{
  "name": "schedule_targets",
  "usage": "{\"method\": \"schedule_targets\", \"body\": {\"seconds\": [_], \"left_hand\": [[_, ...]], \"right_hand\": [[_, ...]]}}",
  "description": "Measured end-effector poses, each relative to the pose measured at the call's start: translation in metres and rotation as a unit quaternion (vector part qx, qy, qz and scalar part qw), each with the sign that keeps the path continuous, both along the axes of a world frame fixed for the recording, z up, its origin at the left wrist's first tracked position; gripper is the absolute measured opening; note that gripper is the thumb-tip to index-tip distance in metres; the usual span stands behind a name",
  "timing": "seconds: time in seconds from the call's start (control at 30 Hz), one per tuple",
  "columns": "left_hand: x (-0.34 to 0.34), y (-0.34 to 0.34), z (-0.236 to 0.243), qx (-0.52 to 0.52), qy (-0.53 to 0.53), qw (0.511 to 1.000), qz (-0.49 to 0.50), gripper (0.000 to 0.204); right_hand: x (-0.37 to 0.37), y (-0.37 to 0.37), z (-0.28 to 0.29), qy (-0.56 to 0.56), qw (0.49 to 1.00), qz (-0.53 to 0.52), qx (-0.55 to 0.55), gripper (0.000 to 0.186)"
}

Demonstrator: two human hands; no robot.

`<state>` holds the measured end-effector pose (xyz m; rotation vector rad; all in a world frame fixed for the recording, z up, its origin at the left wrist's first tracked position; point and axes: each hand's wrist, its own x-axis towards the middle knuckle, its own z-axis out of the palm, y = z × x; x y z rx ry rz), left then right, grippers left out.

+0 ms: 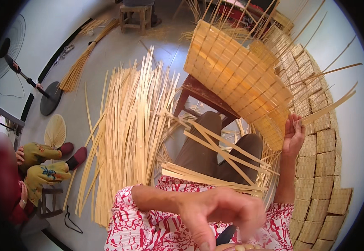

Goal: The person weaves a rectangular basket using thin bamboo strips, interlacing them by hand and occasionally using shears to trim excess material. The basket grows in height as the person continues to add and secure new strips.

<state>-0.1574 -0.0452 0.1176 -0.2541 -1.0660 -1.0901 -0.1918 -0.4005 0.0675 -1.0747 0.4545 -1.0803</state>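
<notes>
1. The woven basket is pale straw yellow in a checked weave.
2. The loose strips on the grey floor are pale yellow.
3. The sleeve is white with red blotches.
4. The stool is reddish brown.
5. The trousers are brown.

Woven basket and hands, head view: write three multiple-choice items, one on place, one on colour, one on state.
1. Where does the half-woven basket rest?
A. on a dark red wooden stool
B. on the floor
C. on a shelf

2. What colour is the pattern on the person's white sleeves?
A. blue
B. red
C. green

3. What is the right hand doing?
A. lying flat on the knee
B. holding a fan
C. raised, fingers on a bamboo strip of the basket

Answers: 1 A, the stool shows under the basket's lower edge. 2 B, the sleeve is red on white. 3 C, the hand grips the strip beside the basket wall.
</notes>
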Motion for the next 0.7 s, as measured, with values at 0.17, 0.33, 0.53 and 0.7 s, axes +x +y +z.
{"method": "schedule_targets", "body": {"seconds": [0.17, 0.33, 0.53, 0.7], "left_hand": [[0.001, 0.005, -0.003, 0.113, 0.010, 0.977, -0.182, 0.063], [0.009, -0.004, -0.011, 0.058, -0.036, 0.994, -0.085, 0.055], [-0.008, -0.025, -0.027, -0.005, 0.003, 0.999, -0.051, 0.057], [-0.013, -0.020, -0.007, 0.083, 0.032, 0.976, -0.201, 0.078]], "right_hand": [[0.021, -0.046, 0.006, -0.054, 0.997, 0.038, 0.037, 0.023], [0.034, -0.061, 0.003, -0.045, 0.997, 0.042, 0.040, 0.021], [0.058, -0.064, -0.005, -0.037, 0.998, 0.031, 0.041, 0.018], [0.067, -0.081, -0.019, -0.036, 0.997, 0.054, 0.042, 0.016]]}}
